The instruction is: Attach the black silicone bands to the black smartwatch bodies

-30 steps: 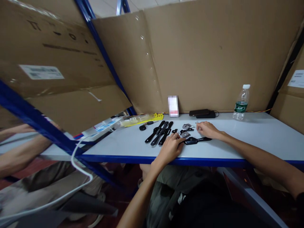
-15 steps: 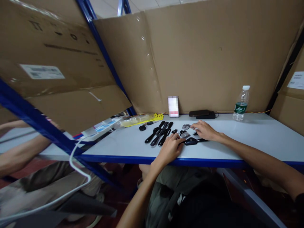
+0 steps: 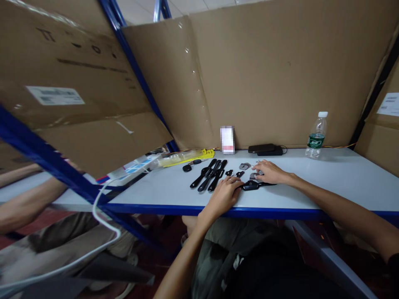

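Observation:
On the table in front of me lies a black spokeshave body (image 3: 251, 185), its right handle pointing right. My left hand (image 3: 225, 191) is closed on its left handle end, which the fingers mostly hide. My right hand (image 3: 270, 172) hangs over the body with curled fingers, on a grey spokeshave blade (image 3: 253, 176) that it partly covers. Behind lies another grey blade (image 3: 245, 166). Two small black caps (image 3: 229, 172) (image 3: 240, 174) lie between the hands. Several black spokeshaves (image 3: 213, 175) lie side by side left of my left hand.
Keys with a black fob (image 3: 187, 167) and yellow-edged plastic packaging (image 3: 187, 158) lie at the left back. A phone (image 3: 227, 140) stands against the cardboard. Behind my right hand are dark flat devices (image 3: 264, 149); a water bottle (image 3: 315, 139) stands farther right. Another person's arm (image 3: 34, 203) shows at left.
One grey blade has shifted right, from between the hands to under my right fingers, near the spokeshave body. My left hand has stayed in place.

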The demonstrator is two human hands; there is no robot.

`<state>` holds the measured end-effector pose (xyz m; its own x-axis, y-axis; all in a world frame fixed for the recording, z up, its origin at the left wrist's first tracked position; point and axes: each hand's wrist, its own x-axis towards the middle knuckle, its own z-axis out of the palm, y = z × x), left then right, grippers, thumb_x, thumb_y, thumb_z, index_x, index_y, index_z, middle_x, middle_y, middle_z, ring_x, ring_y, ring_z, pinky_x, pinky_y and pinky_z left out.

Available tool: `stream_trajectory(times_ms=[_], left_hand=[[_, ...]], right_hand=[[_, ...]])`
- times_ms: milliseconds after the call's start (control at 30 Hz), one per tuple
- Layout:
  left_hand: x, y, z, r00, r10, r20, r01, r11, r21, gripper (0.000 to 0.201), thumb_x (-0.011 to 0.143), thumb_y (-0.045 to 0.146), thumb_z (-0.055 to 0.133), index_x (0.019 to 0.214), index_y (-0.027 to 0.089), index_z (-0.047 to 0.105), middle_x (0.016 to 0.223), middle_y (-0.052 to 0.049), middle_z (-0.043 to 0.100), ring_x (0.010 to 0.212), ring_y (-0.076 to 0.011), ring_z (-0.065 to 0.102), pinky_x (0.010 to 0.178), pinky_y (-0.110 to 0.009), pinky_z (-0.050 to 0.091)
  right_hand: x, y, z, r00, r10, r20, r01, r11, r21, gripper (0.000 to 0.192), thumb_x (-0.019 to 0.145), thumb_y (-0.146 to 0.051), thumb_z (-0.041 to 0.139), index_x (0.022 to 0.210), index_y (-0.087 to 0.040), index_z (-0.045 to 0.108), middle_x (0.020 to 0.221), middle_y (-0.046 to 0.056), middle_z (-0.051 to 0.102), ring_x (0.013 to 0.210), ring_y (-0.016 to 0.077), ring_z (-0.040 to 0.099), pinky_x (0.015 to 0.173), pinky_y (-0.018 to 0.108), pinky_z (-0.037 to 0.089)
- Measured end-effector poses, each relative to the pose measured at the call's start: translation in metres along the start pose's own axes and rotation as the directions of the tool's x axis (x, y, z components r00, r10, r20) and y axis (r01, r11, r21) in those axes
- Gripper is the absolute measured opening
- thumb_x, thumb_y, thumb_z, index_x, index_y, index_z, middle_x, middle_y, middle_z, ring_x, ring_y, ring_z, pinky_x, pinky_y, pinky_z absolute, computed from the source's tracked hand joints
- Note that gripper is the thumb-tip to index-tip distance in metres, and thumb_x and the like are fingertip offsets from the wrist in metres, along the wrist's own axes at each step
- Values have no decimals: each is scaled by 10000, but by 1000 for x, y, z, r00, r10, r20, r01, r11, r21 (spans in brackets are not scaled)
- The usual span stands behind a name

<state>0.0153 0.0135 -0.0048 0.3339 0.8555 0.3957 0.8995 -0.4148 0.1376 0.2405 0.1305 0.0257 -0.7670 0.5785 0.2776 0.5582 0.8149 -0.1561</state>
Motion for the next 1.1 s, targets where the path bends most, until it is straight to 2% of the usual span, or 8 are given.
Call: stream_trajectory(times_ms=[133, 267, 533, 800, 933, 1100], left_hand=[[0, 1, 0, 1000, -5, 4, 5, 1000, 5, 309, 969, 199, 522, 1224, 222, 695, 1279, -84, 675, 1200, -281, 585, 1025, -460, 479], [0, 1, 0, 1000, 1, -8, -1, 1000, -2, 309, 967, 188, 512, 1211, 227, 698, 1256, -81, 681, 1192, -275, 586, 1032, -456, 481], [-1, 0, 0, 999, 22, -36, -23, 1000, -20, 303, 960, 178, 520, 1193, 232, 707, 1230, -83, 689, 1176, -263, 599, 1050, -449, 483], [-1, 2, -1, 999, 11, -41, -12, 1000, -26, 293, 957, 179, 534, 1186, 232, 709, 1224, -81, 693, 1166, -265, 604, 1045, -451, 490], [-1, 3, -2, 999, 2, -33, -3, 1000, -16, 294, 953, 174, 537, 1182, 237, 710, 1230, -74, 692, 1171, -267, 605, 1048, -455, 487], [0, 3, -3, 1000, 2, -12, -2, 1000, -15, 305, 961, 177, 519, 1201, 217, 703, 1244, -85, 686, 1180, -272, 597, 1046, -464, 486]], right_hand=[[0, -2, -4, 994, 50, 100, -48, 998, -27, 254, 891, -328, 657, 1067, -166, 743, 1125, 144, 672, 1080, 293, 602, 899, 354, 429], [2, -3, -4, 991, 96, 98, -96, 995, 0, 243, 871, -312, 676, 1058, -164, 725, 1144, 140, 668, 1099, 283, 598, 891, 329, 426], [2, -2, -6, 988, 106, 109, -110, 993, 32, 238, 837, -296, 716, 1031, -159, 717, 1164, 132, 677, 1106, 271, 603, 873, 304, 423], [-1, -11, -6, 989, 97, 109, -90, 993, -72, 252, 913, -302, 644, 1103, -158, 726, 1196, 153, 661, 1108, 291, 608, 877, 329, 427], [-3, -13, -5, 993, 79, 93, -67, 989, -128, 218, 938, -273, 609, 1083, -166, 731, 1174, 154, 658, 1061, 279, 620, 860, 330, 429], [-1, -8, -2, 993, 71, 95, -60, 992, -109, 202, 931, -277, 612, 1032, -157, 739, 1155, 158, 657, 1049, 286, 622, 836, 331, 430]])
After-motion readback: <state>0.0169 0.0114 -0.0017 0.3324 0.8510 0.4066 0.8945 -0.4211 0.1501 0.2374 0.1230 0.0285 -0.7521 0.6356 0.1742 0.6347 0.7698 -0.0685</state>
